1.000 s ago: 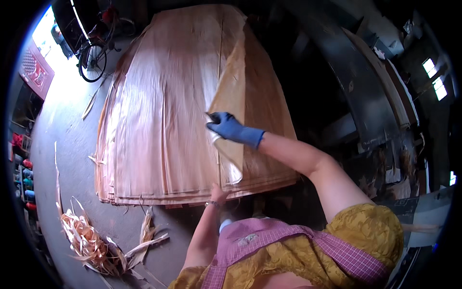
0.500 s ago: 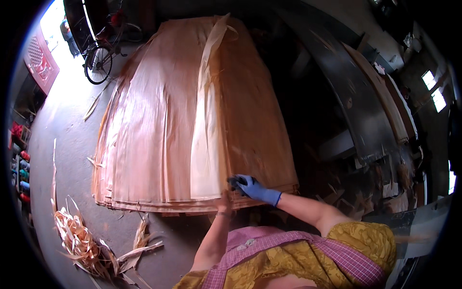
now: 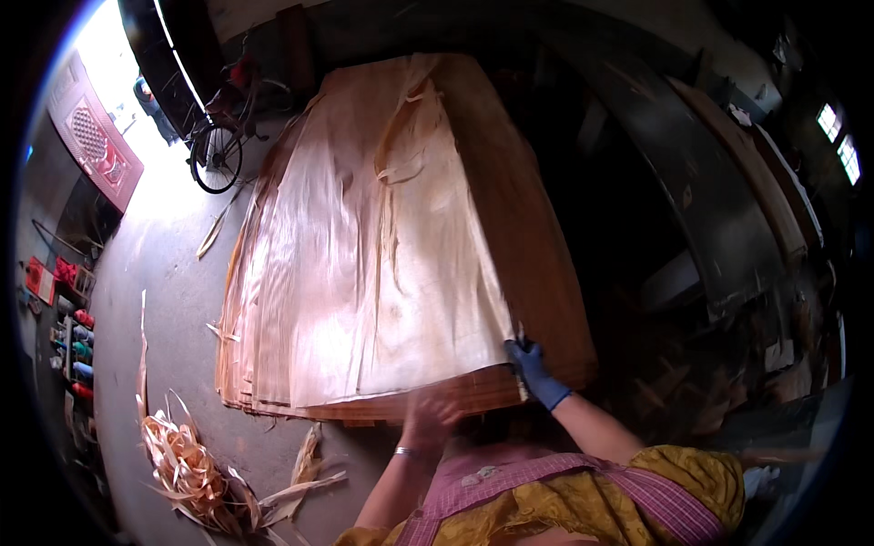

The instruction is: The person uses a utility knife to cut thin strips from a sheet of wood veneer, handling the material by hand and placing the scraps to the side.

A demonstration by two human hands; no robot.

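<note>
A wide stack of thin reddish wood veneer lies before me, its front edge toward me. A pale sheet lies over its middle, with torn, curled strips at the far part. My right hand, in a blue glove, grips the near right corner of the pale sheet. My bare left hand, blurred by motion, is at the front edge below that sheet, fingers apart and apparently holding nothing.
A bicycle stands by an open door at upper left, with a figure outside. A heap of veneer shreds lies on the floor at lower left. Shelves line the left side; dark boards lean at right.
The pale sheet has opened out rightward into a broad, flat piece. My right hand has moved down and right to its corner. My left hand has come away from the sheet's edge.
</note>
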